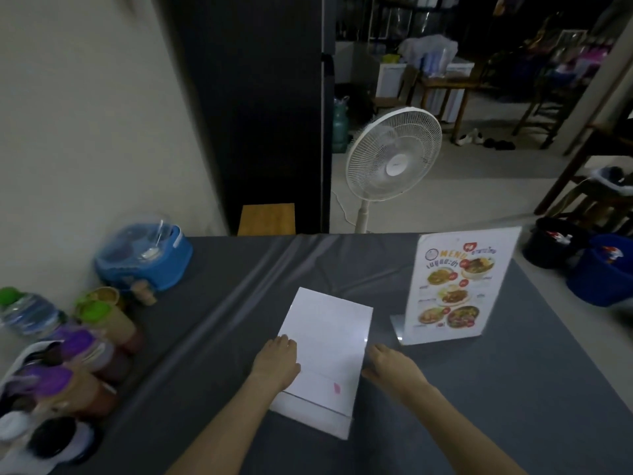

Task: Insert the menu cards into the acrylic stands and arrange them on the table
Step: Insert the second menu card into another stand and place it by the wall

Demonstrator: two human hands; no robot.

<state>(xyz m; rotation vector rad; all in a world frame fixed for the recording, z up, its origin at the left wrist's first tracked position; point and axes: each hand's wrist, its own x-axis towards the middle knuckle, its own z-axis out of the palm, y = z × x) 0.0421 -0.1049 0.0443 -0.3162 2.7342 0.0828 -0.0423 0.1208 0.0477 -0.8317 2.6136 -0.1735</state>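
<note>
An acrylic stand (325, 358) lies flat on the grey tablecloth (479, 389) in front of me, with a white sheet inside it, blank side up. My left hand (275, 363) rests on its left edge, fingers on the surface. My right hand (394, 368) touches its right edge, fingers spread. A second acrylic stand (455, 286) stands upright to the right, showing a colourful menu card with food pictures.
Sauce bottles with purple and green caps (85, 354) crowd the table's left edge, next to a water bottle (24, 313) and a blue lidded container (144, 258). A white pedestal fan (394, 156) stands beyond the table. Blue and black buckets (596, 269) sit on the floor at right.
</note>
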